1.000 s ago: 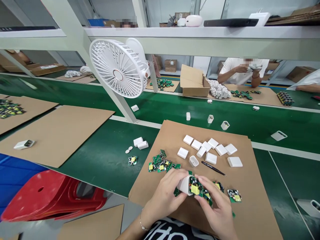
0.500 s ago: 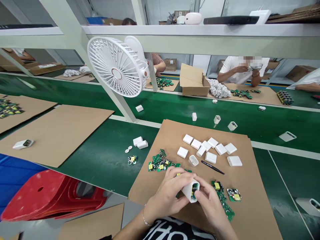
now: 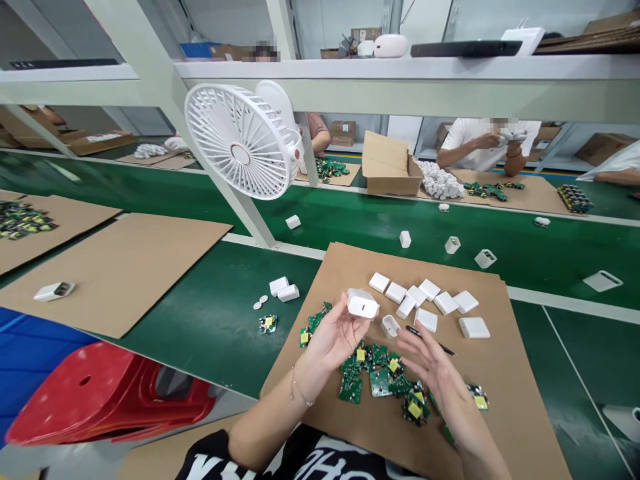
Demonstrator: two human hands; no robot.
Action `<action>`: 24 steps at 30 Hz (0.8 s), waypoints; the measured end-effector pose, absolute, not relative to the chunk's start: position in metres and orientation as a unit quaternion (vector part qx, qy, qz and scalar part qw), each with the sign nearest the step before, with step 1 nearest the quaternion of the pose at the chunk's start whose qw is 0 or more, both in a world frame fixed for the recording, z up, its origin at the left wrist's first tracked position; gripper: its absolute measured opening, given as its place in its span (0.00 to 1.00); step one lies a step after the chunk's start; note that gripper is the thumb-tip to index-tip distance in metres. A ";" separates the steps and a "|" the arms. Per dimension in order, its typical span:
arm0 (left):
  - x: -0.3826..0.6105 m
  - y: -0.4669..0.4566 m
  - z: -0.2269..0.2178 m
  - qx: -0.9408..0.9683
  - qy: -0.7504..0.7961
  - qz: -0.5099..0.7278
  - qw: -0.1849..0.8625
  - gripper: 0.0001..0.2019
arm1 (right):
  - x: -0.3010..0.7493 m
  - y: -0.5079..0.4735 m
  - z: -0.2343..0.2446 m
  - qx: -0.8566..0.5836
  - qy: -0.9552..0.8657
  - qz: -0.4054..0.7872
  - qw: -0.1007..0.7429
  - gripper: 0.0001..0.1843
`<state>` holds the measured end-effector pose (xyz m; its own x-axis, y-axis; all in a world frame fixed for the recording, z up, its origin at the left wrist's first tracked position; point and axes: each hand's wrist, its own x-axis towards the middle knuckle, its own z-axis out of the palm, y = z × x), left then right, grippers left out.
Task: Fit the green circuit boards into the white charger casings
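My left hand [image 3: 339, 337] holds up a white charger housing [image 3: 363, 304], its end with a small dark slot facing me. To the right, my right hand [image 3: 431, 357] is open, fingers spread and nothing in it. Just beyond its fingertips lie black tweezers [image 3: 444, 349], partly hidden by the hand, and an open white housing [image 3: 390, 327]. Several green circuit boards [image 3: 380, 381] with yellow parts are scattered below and between my hands. Behind them, several white housings [image 3: 447, 303] lie on the cardboard sheet [image 3: 520, 400].
A green conveyor belt [image 3: 345, 217] with spaced white housings runs behind the cardboard. A white fan [image 3: 240, 153] hangs from the frame post at left. Two housings [image 3: 287, 292] and a circuit board [image 3: 269, 324] lie left of the cardboard. Across the belt a co-worker [image 3: 487, 143] handles something white.
My hands have come apart. My left hand has raised the charger housing away and turned it; my right hand has let go and opened. Housings on the belt have shifted right.
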<state>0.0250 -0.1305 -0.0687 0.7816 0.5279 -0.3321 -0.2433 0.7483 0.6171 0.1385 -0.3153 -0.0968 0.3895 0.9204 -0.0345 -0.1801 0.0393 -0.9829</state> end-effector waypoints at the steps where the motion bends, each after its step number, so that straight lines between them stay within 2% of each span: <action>1: 0.030 -0.128 -0.065 0.211 0.266 0.201 0.919 0.15 | 0.141 -0.317 -0.096 -0.559 -0.339 0.416 0.632 0.34; 3: 0.036 -0.125 -0.059 0.138 0.278 0.187 0.932 0.14 | 0.147 -0.320 -0.096 -0.586 -0.343 0.398 0.617 0.31; 6: 0.037 -0.123 -0.061 0.144 0.278 0.172 0.934 0.14 | 0.164 -0.320 -0.093 -0.640 -0.371 0.387 0.550 0.29; 9: 0.046 -0.104 -0.074 0.323 0.281 0.198 0.882 0.16 | 0.203 -0.300 -0.086 -0.764 -0.403 0.321 0.388 0.28; 11: 0.065 -0.076 -0.086 0.494 0.290 0.247 0.782 0.17 | 0.241 -0.271 -0.083 -0.838 -0.397 0.244 0.284 0.26; 12: 0.078 -0.059 -0.091 0.547 0.293 0.267 0.737 0.18 | 0.261 -0.252 -0.082 -0.858 -0.384 0.214 0.266 0.25; 14: 0.109 -0.023 -0.098 0.599 0.296 0.291 0.684 0.16 | 0.300 -0.212 -0.082 -0.889 -0.354 0.157 0.243 0.25; 18: 0.166 0.037 -0.103 0.682 0.311 0.303 0.589 0.18 | 0.348 -0.142 -0.087 -0.922 -0.303 0.074 0.230 0.23; 22: 0.190 0.057 -0.105 0.741 0.292 0.274 0.538 0.16 | 0.361 -0.114 -0.093 -0.925 -0.286 0.045 0.248 0.18; 24: 0.192 0.052 -0.106 0.757 0.269 0.268 0.532 0.19 | 0.358 -0.111 -0.094 -0.916 -0.300 0.043 0.264 0.17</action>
<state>0.1924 0.0525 -0.1057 0.7126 0.6913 0.1196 0.1224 -0.2904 0.9491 0.3579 -0.1108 -0.0942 0.8168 0.5713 0.0797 0.5260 -0.6809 -0.5096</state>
